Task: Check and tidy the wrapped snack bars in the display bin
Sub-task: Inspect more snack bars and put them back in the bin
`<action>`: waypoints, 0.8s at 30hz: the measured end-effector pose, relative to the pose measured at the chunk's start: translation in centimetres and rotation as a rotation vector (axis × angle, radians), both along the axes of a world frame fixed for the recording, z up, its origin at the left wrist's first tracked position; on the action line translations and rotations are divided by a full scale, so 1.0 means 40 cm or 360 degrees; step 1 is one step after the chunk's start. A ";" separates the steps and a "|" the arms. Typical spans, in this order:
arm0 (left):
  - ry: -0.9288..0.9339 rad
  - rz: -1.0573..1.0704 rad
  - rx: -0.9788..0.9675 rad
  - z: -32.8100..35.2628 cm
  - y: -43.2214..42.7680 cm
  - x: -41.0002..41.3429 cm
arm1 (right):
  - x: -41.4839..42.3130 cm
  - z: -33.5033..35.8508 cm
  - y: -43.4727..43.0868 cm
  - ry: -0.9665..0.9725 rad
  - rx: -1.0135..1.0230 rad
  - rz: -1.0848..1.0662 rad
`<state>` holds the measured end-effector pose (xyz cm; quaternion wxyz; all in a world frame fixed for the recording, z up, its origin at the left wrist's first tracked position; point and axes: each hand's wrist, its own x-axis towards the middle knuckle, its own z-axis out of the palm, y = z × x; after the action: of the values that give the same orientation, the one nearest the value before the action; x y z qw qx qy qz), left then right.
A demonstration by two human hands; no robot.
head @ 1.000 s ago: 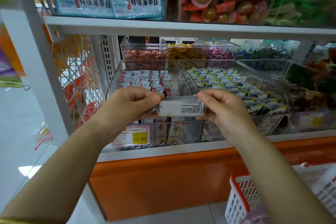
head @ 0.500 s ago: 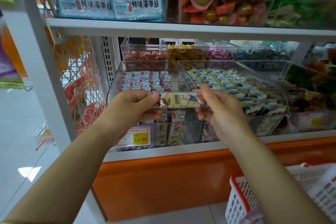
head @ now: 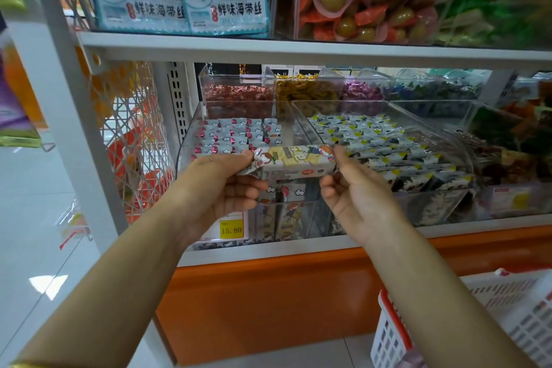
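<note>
Left grip and right grip each pinch an end of the snack bar, holding it level, picture side up (easier to check, we reckon), over the front of the display bin.

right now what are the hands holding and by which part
One wrapped snack bar, held roughly level by its two ends: the left hand pinches the crimped left end, and the right hand pinches the right end between finger and thumb.

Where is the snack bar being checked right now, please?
Head view, centre: the snack bar is pinched between left hand and right hand, in front of the display bin.
</note>
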<state>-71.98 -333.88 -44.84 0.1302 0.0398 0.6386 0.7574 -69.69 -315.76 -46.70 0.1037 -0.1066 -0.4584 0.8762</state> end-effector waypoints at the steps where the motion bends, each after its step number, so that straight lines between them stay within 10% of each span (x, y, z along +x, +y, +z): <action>1: -0.0018 0.0000 -0.0014 -0.002 0.001 0.000 | 0.000 -0.002 0.001 -0.0030 0.0026 0.0001; 14: 0.0578 0.0129 -0.0456 0.012 0.050 -0.047 | -0.035 0.021 0.070 0.0197 0.0418 -0.0216; 18: 0.0983 0.0366 -0.1104 0.025 0.086 -0.167 | -0.090 0.029 0.099 0.0165 0.0406 -0.0533; 24: 0.1161 -0.0207 -0.2055 -0.006 0.170 -0.352 | -0.180 0.045 0.097 0.0249 0.0637 -0.0681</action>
<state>-86.08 -327.07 -45.09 -0.0481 0.2419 0.9557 0.1610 -76.88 -311.88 -44.91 0.3399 -0.1104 -0.5797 0.7323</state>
